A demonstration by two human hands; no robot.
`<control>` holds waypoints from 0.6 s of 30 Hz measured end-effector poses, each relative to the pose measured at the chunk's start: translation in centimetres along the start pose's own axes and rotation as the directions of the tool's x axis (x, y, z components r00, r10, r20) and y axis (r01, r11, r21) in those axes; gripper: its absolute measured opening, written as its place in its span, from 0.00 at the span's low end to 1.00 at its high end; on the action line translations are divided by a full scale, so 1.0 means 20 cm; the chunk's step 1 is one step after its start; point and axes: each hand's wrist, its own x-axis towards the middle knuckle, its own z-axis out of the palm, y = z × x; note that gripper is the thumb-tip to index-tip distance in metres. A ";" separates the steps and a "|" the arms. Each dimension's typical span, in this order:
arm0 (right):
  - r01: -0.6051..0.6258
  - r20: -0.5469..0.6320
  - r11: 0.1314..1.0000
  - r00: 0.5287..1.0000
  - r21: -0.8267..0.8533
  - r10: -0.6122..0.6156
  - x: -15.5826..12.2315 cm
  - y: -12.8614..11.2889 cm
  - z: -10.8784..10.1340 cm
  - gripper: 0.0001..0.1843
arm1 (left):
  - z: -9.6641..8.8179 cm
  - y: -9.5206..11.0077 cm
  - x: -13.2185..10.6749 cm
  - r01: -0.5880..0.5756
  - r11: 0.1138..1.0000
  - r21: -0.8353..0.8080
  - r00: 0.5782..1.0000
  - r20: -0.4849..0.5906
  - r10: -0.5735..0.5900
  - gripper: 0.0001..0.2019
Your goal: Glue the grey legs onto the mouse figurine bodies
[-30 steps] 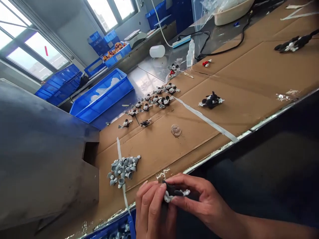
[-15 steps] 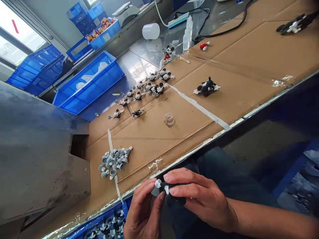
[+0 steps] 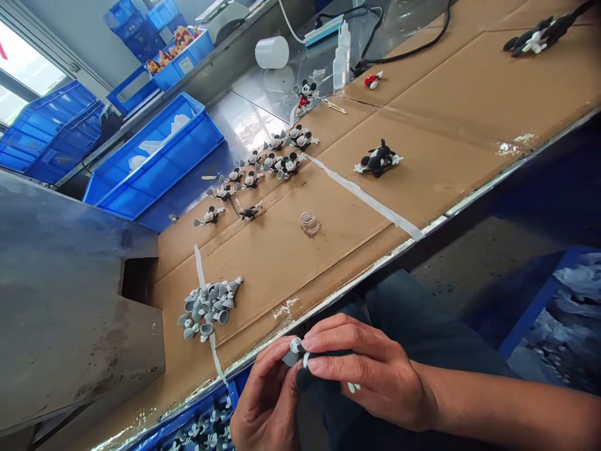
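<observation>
Head view: pinching a black mouse figurine (image 3: 300,376) between left hand (image 3: 267,404) and right hand (image 3: 375,376), both curled shut on it, at 6 o'clock under the bench edge (image 3: 422,228). Turned since a second ago; seemingly tipped now with a grey cone (image 3: 290,359). Heaped at 10 o'clock, more grey cones (image 3: 206,307).

Brown cardboard worktop (image 3: 446,113), clear jar (image 3: 310,222) in the middle, grey pieces (image 3: 206,307) at 8 o'clock, toy mice (image 3: 272,166) at 11 o'clock

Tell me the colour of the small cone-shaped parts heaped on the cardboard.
Pale bluish grey. The heap shows clearly in the head view.
</observation>
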 end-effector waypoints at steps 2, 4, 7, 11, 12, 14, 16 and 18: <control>0.014 -0.009 1.000 1.000 -0.001 -0.014 0.01 0.00 0.00 0.18 | 0.00 0.00 0.00 0.029 1.000 0.003 1.000 -0.005 -0.029 0.14; 0.015 -0.016 1.000 1.000 0.008 -0.015 0.01 0.00 0.00 0.14 | 0.00 0.00 0.00 0.045 0.999 0.005 0.999 -0.012 -0.045 0.14; -0.016 -0.013 1.000 1.000 0.010 0.016 0.01 0.00 0.00 0.16 | 0.01 -0.01 -0.01 0.048 0.999 0.005 0.999 -0.017 -0.048 0.14; -0.057 -0.013 0.998 0.998 0.006 0.057 -0.01 0.00 0.00 0.19 | 0.02 -0.03 -0.03 0.038 0.999 0.023 0.999 0.001 -0.038 0.12; -0.066 -0.005 0.998 0.998 -0.005 0.066 -0.02 0.00 0.00 0.18 | 0.01 -0.02 -0.02 0.023 0.999 0.027 1.000 0.006 -0.023 0.12; -0.077 0.027 0.995 0.997 -0.065 0.079 -0.01 0.01 -0.01 0.16 | -0.02 0.00 0.02 -0.030 0.999 0.038 1.000 0.007 0.029 0.13; -0.059 0.062 0.986 0.996 -0.154 0.070 0.01 0.02 -0.04 0.15 | -0.07 0.05 0.13 -0.140 0.986 0.093 0.989 -0.030 0.143 0.14; -0.022 0.066 0.974 0.997 -0.224 0.037 0.05 0.05 -0.07 0.15 | -0.14 0.13 0.33 -0.243 0.943 0.226 0.958 -0.095 0.269 0.14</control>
